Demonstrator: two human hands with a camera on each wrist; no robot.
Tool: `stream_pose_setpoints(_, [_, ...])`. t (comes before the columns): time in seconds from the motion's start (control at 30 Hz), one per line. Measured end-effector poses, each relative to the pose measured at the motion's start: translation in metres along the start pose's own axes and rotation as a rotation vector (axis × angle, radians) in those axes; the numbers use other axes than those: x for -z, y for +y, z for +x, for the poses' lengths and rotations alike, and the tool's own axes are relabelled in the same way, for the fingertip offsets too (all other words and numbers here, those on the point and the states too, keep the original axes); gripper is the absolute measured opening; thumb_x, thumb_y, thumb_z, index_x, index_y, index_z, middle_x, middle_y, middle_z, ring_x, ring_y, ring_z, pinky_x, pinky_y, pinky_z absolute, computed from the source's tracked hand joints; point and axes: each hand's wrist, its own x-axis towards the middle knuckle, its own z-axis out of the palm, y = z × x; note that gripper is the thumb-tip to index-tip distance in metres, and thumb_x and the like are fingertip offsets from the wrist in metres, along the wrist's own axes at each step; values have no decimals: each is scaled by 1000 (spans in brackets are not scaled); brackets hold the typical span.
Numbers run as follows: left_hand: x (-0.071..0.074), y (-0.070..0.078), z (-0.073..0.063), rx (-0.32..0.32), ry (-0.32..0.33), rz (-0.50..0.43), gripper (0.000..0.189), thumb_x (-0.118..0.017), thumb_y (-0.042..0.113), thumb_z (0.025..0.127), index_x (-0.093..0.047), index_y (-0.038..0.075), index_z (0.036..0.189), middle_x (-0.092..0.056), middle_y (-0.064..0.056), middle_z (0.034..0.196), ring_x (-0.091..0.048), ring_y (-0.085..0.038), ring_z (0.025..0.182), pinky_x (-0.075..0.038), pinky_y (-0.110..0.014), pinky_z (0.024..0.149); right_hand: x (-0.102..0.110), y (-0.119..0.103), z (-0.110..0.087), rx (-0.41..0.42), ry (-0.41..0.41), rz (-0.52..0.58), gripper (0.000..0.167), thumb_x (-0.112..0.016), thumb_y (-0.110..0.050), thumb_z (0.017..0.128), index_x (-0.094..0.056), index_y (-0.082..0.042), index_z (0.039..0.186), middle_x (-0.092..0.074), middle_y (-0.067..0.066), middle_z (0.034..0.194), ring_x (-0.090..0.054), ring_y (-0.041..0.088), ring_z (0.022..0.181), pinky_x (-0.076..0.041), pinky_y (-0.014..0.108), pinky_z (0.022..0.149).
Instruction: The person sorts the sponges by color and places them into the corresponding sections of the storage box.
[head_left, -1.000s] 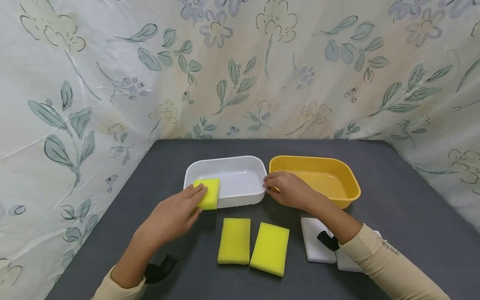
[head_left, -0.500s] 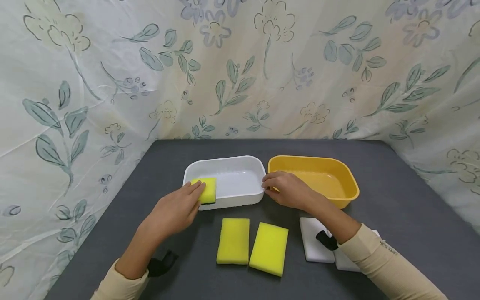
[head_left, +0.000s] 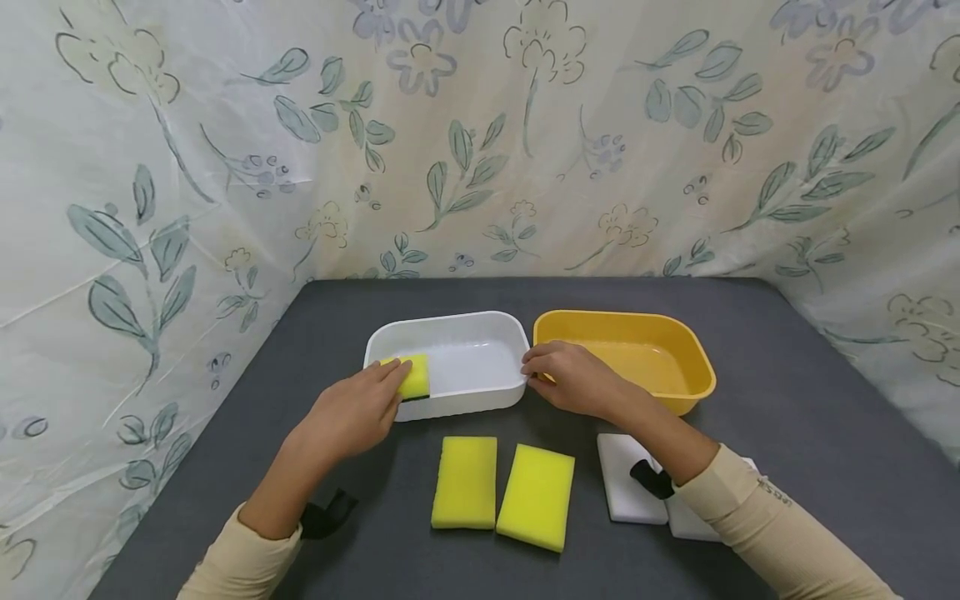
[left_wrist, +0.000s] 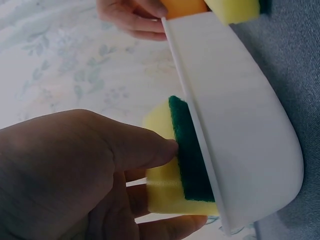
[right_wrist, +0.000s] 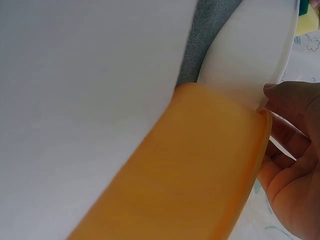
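Surface: matte dark-grey tabletop [head_left: 780, 392] under left hand [head_left: 352, 417] and right hand [head_left: 573, 379] | Backdrop: creased off-white fabric [head_left: 637, 158], printed leaves [head_left: 460, 143] and flowers [head_left: 422, 60], beyond both, also flanking either side | Light: soft; warmer straight ahead, cooler left of left hand.

Your left hand [head_left: 356, 412] has moved the sponge [head_left: 417, 380] rearward and slightly left at the white tray's [head_left: 480, 367] front-left corner; it now covers less of the front wall.

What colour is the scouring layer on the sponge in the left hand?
The scouring layer is dark green, showing best in the left wrist view.
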Motion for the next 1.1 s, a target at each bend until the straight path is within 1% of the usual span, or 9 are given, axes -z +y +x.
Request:
stream_pose_setpoints(0.17, [-1,-2,6,20,-50,-7,52,-56,14,101,-44,-1,149,-47,-19,149,-45,-38,136,-41,-54,106,0,0,0,5,3,0,23,-80,-5,85,-78,-2,107,-72,12,111,-69,24,96,-58,33,84])
stream_pose_setpoints(0.3, [-1,-6,11,34,-77,-48,49,-51,14,102,-46,1,149,-48,-19,149,-44,-38,136,-41,-55,106,0,0,-1,1,5,0,22,-80,-5,85,-78,-2,107,-72,12,111,-69,25,96,-58,33,85])
stream_pose_setpoints(0.4, [-3,-9,12,42,-87,-78,47,-50,13,101,-48,3,148,-48,-20,147,-46,-38,135,-42,-55,104,-1,0,-1,10,5,-5,23,-80,-4,84,-77,-2,106,-72,12,110,-68,25,96,-58,33,84])
stream_pose_setpoints(0.57, [-5,-10,14,39,-90,-88,47,-50,13,101,-50,4,147,-50,-20,146,-47,-37,133,-43,-55,104,-1,0,-1,23,8,-8,23,-80,-4,84,-77,-1,106,-73,11,109,-68,25,95,-58,33,83])
stream_pose_setpoints(0.8, [-6,-11,17,32,-81,-78,46,-48,13,102,-50,3,146,-50,-20,145,-49,-38,132,-43,-55,103,-1,1,-1,23,9,-9,23,-81,-3,83,-77,-1,106,-73,11,109,-68,24,94,-58,33,83])
stream_pose_setpoints(1.1, [-12,-11,20,20,-114,-21,42,-48,13,103,-54,1,142,-52,-19,145,-47,-37,134,-41,-54,107,-1,3,-4,25,12,-1,23,-80,-3,84,-77,-1,106,-73,10,109,-68,23,94,-58,32,83])
